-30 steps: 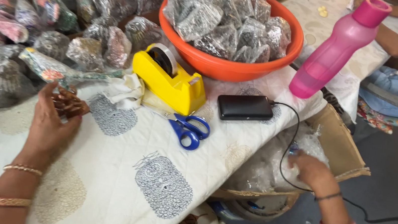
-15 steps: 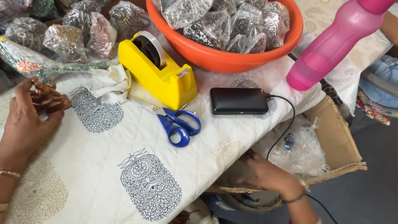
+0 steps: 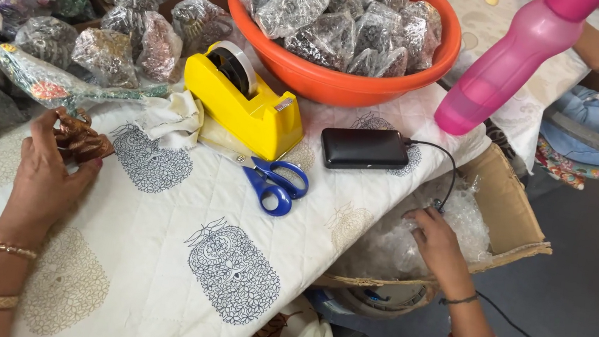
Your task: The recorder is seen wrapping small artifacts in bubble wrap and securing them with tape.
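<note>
The left hand (image 3: 47, 176) is resting on the quilted white printed tablecloth (image 3: 173, 267), its fingers curled around a small brown crumpled bundle (image 3: 80, 142) at the near left. The right hand (image 3: 439, 243) is reaching, fingers loosely spread, into a cardboard box of clear plastic bags (image 3: 451, 233) off the table's right edge. A black cable (image 3: 447, 175) from a black rectangular power bank (image 3: 364, 149) is hanging just beside that wrist; catching it could likely drag the device down onto the floor.

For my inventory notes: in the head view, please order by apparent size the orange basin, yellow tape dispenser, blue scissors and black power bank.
1. orange basin
2. yellow tape dispenser
3. black power bank and blue scissors: look alike, so unranked.
</note>
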